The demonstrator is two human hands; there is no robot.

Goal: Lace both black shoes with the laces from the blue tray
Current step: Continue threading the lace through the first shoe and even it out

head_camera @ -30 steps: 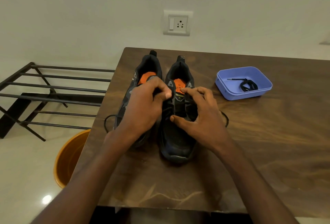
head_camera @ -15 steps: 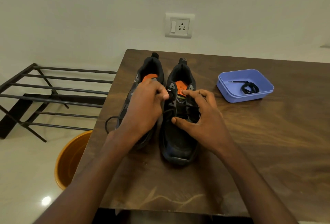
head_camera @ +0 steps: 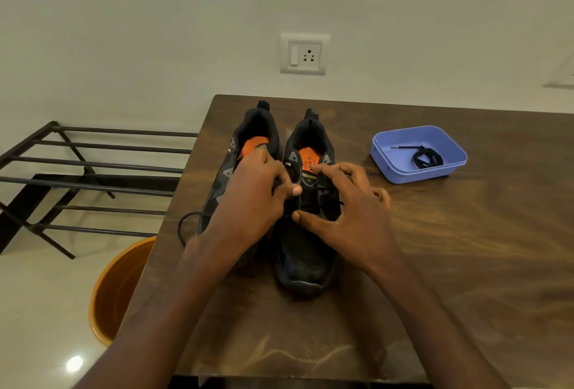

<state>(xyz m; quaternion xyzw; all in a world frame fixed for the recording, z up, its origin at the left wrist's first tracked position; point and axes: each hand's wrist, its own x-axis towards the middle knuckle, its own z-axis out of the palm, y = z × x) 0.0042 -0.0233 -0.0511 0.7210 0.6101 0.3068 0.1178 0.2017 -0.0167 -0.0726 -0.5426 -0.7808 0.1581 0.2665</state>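
A: Largest item first?

B: Wooden table (head_camera: 466,264), dark brown with a streaked grain, its far edge against a pale wall. Left of it, a black metal rack (head_camera: 93,171) of horizontal bars; on the floor under the table's left edge, an orange bucket (head_camera: 115,292), partly hidden.

A: Task items?

B: Two black shoes with orange insoles, side by side near the table's left end, heels toward the wall. Left shoe (head_camera: 251,134), mostly covered by a hand. Right shoe (head_camera: 302,264), toe toward the viewer. A lace (head_camera: 186,227) loops out over the table edge just beside the left shoe.

A: And the tray?

B: Blue tray (head_camera: 388,168), well apart to the right of the shoes. Inside it, one coiled black lace (head_camera: 427,157) with an end trailing left.

A: Hands?

B: Left hand (head_camera: 251,202), fingers curled, thumb pressed forward at the inner eyelet row of the right shoe; it appears to pinch lace there, though the lace itself is hidden under the fingers. Right hand (head_camera: 348,218), thumb and bent fingers set on the right shoe's tongue and outer eyelets; whether it grips lace I cannot tell.

A: Smallest?

B: White wall socket (head_camera: 304,54) with a switch, above the shoes.
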